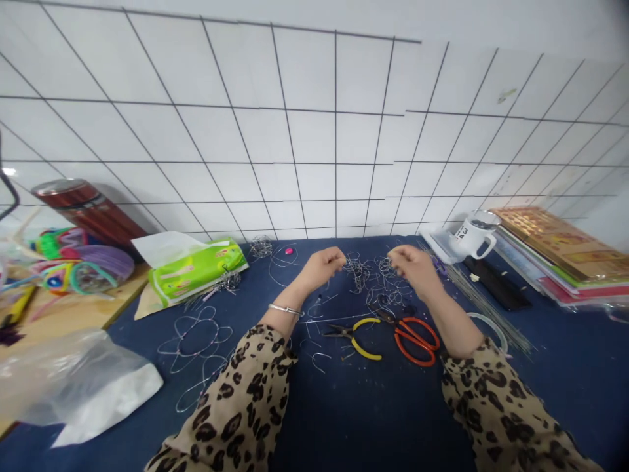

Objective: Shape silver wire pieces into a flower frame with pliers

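Note:
My left hand (322, 265) and my right hand (411, 265) are raised over a blue cloth-covered table (344, 406), both with fingers pinched closed. Between them runs a tangle of thin silver wire (366, 269), and each hand grips a part of it. Below the hands lie yellow-handled pliers (361, 333) and orange-handled scissors (415, 337). Bent wire loops (196, 334) lie to the left of my left forearm.
A green tissue pack (196, 269) sits at the back left, next to a red flask (91, 213) and coloured pipe cleaners (69, 262). A plastic bag (69, 383) lies front left. A white mug (474, 235), stacked books (555, 252) and straight wires (486, 301) are on the right.

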A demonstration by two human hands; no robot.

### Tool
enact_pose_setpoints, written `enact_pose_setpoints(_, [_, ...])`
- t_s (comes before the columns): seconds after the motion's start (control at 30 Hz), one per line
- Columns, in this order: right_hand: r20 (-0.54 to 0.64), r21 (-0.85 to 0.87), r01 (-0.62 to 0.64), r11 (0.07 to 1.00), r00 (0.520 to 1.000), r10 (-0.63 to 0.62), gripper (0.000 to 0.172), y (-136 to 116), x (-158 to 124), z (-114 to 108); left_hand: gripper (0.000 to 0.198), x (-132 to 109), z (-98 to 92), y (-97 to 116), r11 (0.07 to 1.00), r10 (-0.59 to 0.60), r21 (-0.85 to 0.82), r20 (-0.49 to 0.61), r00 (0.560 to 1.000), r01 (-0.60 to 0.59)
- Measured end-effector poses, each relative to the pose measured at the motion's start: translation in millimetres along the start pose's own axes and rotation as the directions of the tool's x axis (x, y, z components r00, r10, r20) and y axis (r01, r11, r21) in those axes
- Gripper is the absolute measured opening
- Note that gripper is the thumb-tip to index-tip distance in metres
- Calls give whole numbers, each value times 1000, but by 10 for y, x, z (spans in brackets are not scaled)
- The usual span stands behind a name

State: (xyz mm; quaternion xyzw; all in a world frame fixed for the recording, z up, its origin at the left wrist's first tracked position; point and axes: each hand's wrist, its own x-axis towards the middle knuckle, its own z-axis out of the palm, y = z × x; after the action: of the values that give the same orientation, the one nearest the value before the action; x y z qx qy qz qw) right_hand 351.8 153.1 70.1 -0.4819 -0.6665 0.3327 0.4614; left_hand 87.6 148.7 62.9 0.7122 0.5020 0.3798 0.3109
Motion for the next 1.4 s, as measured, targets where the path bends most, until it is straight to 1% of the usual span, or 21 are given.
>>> enact_pose_setpoints(0.07, [142, -196, 66, 978, 989, -38, 19, -26, -30, 102, 17, -35, 84, 104, 999, 29, -16, 40, 999, -28])
enact_pose_setpoints(0.1, [182, -255, 94, 962, 982, -48, 19, -40, -46, 142, 18, -52, 118, 155, 999, 41, -23, 56, 998, -40])
enact_pose_setpoints(0.17, [205, -295, 108, 949, 978, -47, 19, -76, -78, 187, 17, -80, 162, 239, 998, 61, -35, 81, 995, -58])
enact_pose_setpoints(0.27, [207, -238, 77, 968, 978, -27, 25, -158, -125, 194, 16, -106, 188, 316, 996, 77, -53, 108, 991, -71])
enact_pose_setpoints(0.33, [234, -188, 76, 979, 972, -30, 27, -218, -153, 196, 16, -115, 200, 343, 995, 80, -70, 124, 989, -72])
enact_pose_setpoints(0.43, [273, -156, 93, 983, 961, -48, 24, -270, -185, 221, 16, -122, 220, 361, 993, 77, -103, 159, 984, -61])
enact_pose_setpoints(0.5, [262, -132, 78, 988, 964, -41, 22, -265, -194, 241, 18, -120, 229, 359, 990, 75, -133, 196, 978, -50])
enact_pose_setpoints(0.57, [215, -62, 18, 998, 977, -4, 21, -229, -194, 254, 17, -110, 232, 341, 985, 81, -169, 233, 969, -42])
enact_pose_setpoints(0.63, [152, 58, -67, 996, 987, 58, 23, -172, -185, 260, 15, -94, 231, 303, 974, 86, -224, 245, 966, -30])
enact_pose_setpoints(0.7, [109, 196, -145, 970, 986, 125, 25, -109, -171, 265, 14, -75, 230, 248, 962, 80, -272, 228, 970, -15])
enact_pose_setpoints(0.8, [106, 335, -216, 917, 976, 191, 27, -31, -154, 281, 15, -47, 234, 159, 953, 51, -303, 186, 981, 8])
enact_pose_setpoints(0.83, [113, 351, -233, 907, 972, 206, 27, -11, -152, 287, 17, -40, 236, 134, 950, 38, -313, 174, 984, 18])
enact_pose_setpoints(0.9, [140, 331, -258, 908, 965, 223, 26, 23, -153, 300, 19, -30, 238, 96, 940, 18, -340, 157, 987, 37])
enact_pose_setpoints(1.03, [265, 187, -281, 941, 937, 227, 25, 102, -162, 329, 17, -25, 237, 69, 913, 9, -405, 152, 988, 54])
enact_pose_setpoints(1.1, [318, 89, -243, 966, 926, 204, 26, 145, -164, 346, 16, -28, 239, 71, 901, 11, -430, 160, 987, 59])
enact_pose_setpoints(1.17, [331, -47, -136, 990, 932, 144, 27, 177, -160, 361, 15, -31, 243, 71, 894, 10, -443, 168, 986, 66])
enact_pose_setpoints(1.23, [313, -154, -30, 988, 947, 77, 27, 188, -156, 368, 16, -32, 249, 65, 892, 2, -445, 173, 985, 76])
enact_pose_setpoints(1.33, [232, -281, 106, 954, 972, -39, 21, 164, -161, 371, 17, -28, 270, 45, 893, -20, -439, 180, 983, 99])
enact_pose_setpoints(1.4, [219, -379, 238, 894, 962, -164, 20, 132, -175, 381, 18, -26, 296, 33, 891, -34, -440, 187, 982, 114])
